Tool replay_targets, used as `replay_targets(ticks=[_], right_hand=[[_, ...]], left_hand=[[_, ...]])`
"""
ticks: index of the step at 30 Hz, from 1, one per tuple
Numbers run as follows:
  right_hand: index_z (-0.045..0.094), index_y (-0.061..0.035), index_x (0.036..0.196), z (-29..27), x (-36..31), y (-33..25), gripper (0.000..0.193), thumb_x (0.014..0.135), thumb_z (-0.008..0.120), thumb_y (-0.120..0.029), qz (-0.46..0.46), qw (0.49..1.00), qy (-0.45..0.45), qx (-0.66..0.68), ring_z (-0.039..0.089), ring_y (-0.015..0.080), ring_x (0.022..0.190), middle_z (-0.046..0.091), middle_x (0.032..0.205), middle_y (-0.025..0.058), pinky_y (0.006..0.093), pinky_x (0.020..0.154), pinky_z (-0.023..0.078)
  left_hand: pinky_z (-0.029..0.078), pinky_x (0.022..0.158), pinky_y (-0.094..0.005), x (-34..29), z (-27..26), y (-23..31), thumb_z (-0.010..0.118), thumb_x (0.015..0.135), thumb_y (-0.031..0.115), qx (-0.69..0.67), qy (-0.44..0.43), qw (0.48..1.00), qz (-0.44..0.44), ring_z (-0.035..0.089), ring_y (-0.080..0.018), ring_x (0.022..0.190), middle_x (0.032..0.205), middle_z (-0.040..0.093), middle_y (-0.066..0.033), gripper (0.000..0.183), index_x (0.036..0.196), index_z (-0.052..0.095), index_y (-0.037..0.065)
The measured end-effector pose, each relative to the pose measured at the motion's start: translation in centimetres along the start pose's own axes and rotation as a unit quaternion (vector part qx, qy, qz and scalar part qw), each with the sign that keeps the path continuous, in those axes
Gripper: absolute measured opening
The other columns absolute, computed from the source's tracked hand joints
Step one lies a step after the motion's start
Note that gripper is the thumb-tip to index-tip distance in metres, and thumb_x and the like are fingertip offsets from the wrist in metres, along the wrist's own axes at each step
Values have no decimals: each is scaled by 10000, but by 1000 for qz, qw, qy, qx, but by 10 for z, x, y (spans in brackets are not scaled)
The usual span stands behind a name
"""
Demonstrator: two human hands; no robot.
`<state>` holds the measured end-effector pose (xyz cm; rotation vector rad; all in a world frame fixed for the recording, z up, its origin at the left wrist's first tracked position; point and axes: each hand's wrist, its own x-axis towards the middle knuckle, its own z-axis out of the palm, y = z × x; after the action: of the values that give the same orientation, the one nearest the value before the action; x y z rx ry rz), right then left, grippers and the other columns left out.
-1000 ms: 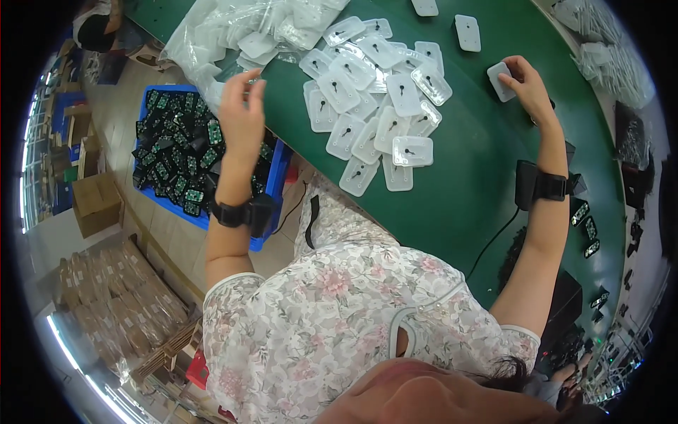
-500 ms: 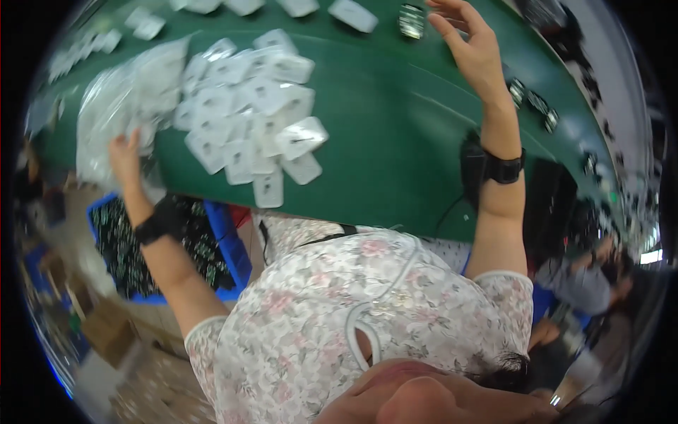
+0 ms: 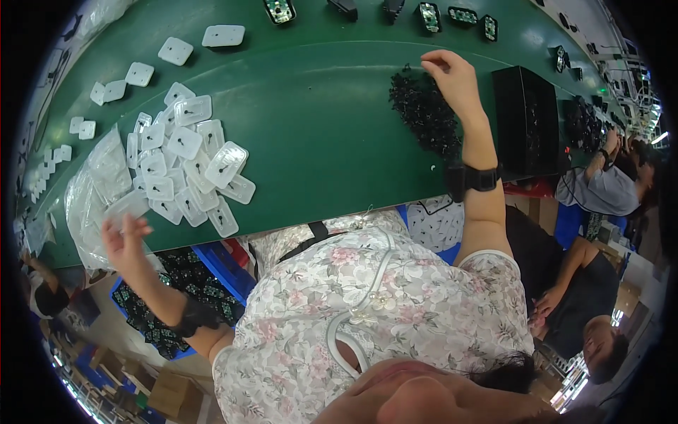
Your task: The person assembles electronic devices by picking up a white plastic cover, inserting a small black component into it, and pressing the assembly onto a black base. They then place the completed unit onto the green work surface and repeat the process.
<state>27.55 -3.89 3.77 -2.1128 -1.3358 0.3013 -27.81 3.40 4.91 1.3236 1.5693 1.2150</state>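
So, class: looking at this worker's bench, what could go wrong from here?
1. The pile of white trays reaches the table edge; the left hand moving beside it might knock some off.
2. The right hand picks from a loose heap of small black parts; pieces could scatter across the green surface.
3. The hands work far apart, so one probably goes unwatched.

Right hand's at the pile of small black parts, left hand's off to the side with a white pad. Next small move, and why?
Probably pinch one piece from the pile of small black parts. The right hand sits at the pile's top edge, fingers curled, but whether it grips anything is unclear. The left hand already holds a white pad near the table's edge, so that side looks ready.
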Motion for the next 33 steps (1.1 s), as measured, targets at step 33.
replay_targets(ticks=[33], right_hand=[[620,-14,890,79,-70,-133,95,840,661,-83,41,838,-265,475,552,67,716,618,803,14,195,637,445]], left_hand=[[440,450,-239,-65,207,42,609,813,-40,-64,-303,933,183,569,-126,560,791,545,-69,182,984,615,22]])
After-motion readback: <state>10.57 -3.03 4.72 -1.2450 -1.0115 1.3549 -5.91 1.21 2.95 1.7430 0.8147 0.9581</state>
